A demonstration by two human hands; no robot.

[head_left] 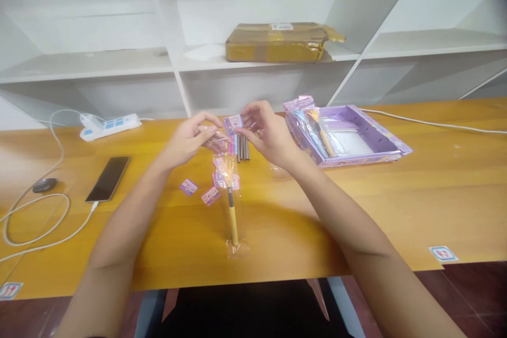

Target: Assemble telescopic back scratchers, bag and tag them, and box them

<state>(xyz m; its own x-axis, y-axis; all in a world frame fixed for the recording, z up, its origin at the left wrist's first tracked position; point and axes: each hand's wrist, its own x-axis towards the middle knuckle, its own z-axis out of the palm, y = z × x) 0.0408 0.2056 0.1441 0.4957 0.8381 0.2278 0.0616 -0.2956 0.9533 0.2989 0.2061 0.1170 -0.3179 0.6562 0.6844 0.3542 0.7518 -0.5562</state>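
Observation:
My right hand (263, 129) pinches a small purple and pink printed card (233, 125) between thumb and fingers. To its left, my left hand (196, 137) has thumb and fingers closed on a clear plastic film. Below the hands, a yellow-handled fork-shaped item (233, 216) lies in a clear bag on the table. Several silvery rods (243, 149) rest behind it, partly hidden by my right hand. Two loose printed cards, one (189, 187) farther left and one (210, 196) nearer the bag, lie flat.
A purple tray (380, 137) holding bagged items stands at the right. At the left are a phone (108, 179) with a cable, a black object (45, 185) and a white power strip (111, 127). A taped box (277, 42) sits on the shelf.

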